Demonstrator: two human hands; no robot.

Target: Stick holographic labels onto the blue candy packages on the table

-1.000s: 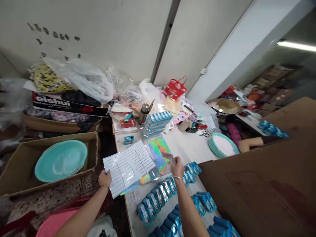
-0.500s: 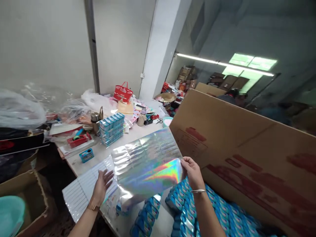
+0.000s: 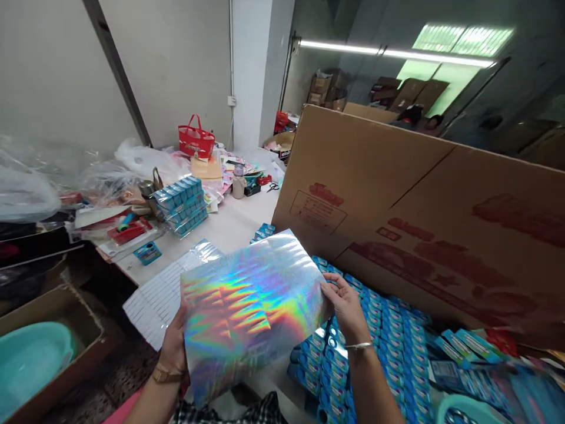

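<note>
I hold a shiny holographic sheet [image 3: 247, 306] in front of me with both hands. My left hand [image 3: 173, 347] grips its left edge from behind, most fingers hidden by the sheet. My right hand [image 3: 344, 303] pinches its right edge. Below and behind the sheet a white sheet of label strips [image 3: 154, 297] lies on the table edge. Under my right hand lie several small blue boxes [image 3: 375, 341] in rows.
A big brown cardboard panel [image 3: 419, 200] stands at the right. A stack of blue boxes [image 3: 180, 203], a red tape dispenser [image 3: 128, 231], a red basket [image 3: 195, 140] and plastic bags crowd the white table [image 3: 238, 221]. A teal basin [image 3: 30, 359] sits in a carton at the lower left.
The holographic sheet has come off the white label sheet and moved toward me. My left hand, open half a second ago, now holds its left edge. My view has swung right.
</note>
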